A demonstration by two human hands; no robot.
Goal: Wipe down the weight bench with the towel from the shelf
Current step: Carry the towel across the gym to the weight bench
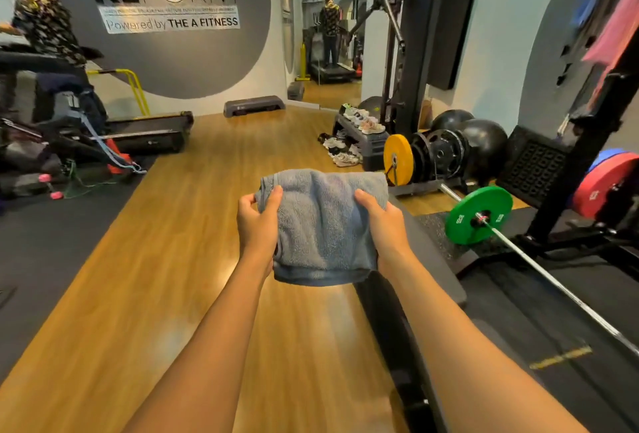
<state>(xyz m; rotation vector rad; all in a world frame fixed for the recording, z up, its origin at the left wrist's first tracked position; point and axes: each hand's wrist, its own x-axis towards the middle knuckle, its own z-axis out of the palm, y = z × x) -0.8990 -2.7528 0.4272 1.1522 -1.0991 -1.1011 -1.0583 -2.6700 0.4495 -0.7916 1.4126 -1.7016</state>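
Observation:
A folded grey-blue towel [323,225] hangs in the air in front of me, held by both hands. My left hand [257,225] grips its left edge with the thumb on top. My right hand [382,225] grips its right edge the same way. The dark padded weight bench [428,259] runs from under my right forearm toward the far right; my arm and the towel hide part of it. The towel is held above the wooden floor, just left of the bench, and does not touch it.
A barbell [553,280] with a green plate [479,214] lies right of the bench by a black rack [594,142]. Weight plates [428,156], black balls and shoes stand further back. A person is on a treadmill [148,135] at the left. Wooden floor [166,277] lies ahead.

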